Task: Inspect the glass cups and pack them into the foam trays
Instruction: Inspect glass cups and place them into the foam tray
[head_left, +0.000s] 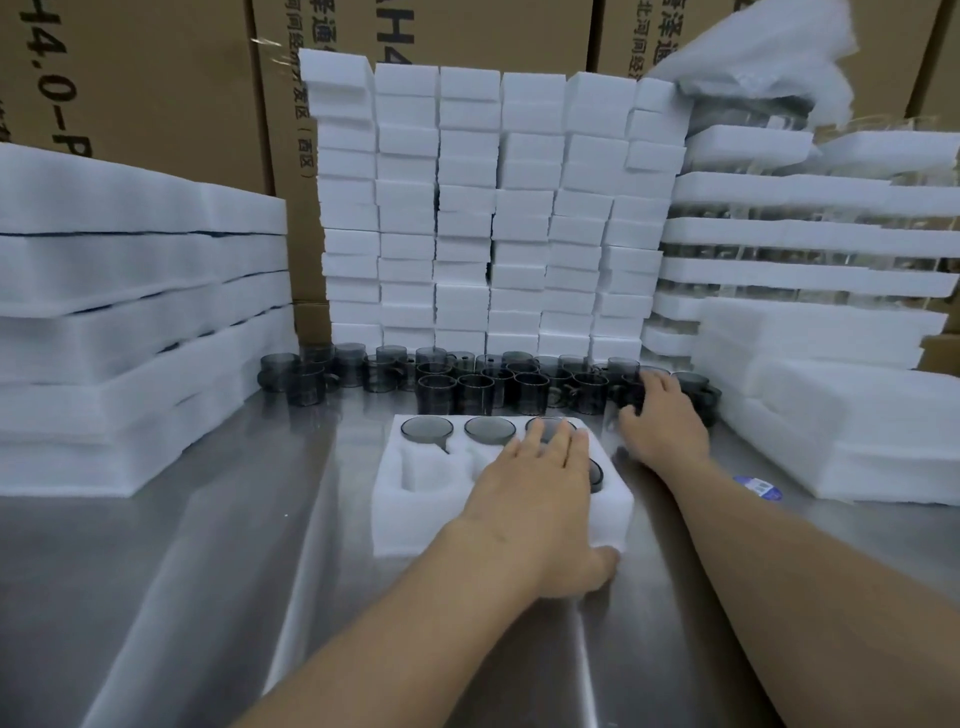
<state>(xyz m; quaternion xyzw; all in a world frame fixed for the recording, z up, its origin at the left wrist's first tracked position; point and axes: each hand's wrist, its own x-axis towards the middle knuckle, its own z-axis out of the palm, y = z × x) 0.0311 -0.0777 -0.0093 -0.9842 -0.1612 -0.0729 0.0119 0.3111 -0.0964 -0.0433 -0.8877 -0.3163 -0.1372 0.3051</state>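
Note:
A white foam tray (415, 519) lies on the steel table in the middle. Its back row holds smoky grey glass cups (427, 430), and one more cup (597, 475) sits in the front right slot. Two front slots on the left are hollow. My left hand (530, 483) lies flat on the tray with straight fingers reaching over the back right cup, thumb at the near right corner. Behind the tray stands a row of several loose grey cups (436, 387). My right hand (662, 421) is at the row's right end, fingers curled over a cup (631, 395).
Stacks of white foam blocks (493, 208) form a wall behind the cups. Foam sheets (130, 312) pile up on the left. Filled trays (805, 234) and foam slabs (857, 415) stack on the right. Cardboard boxes (156, 78) stand behind. A blue-and-white sticker (758, 487) lies on the table.

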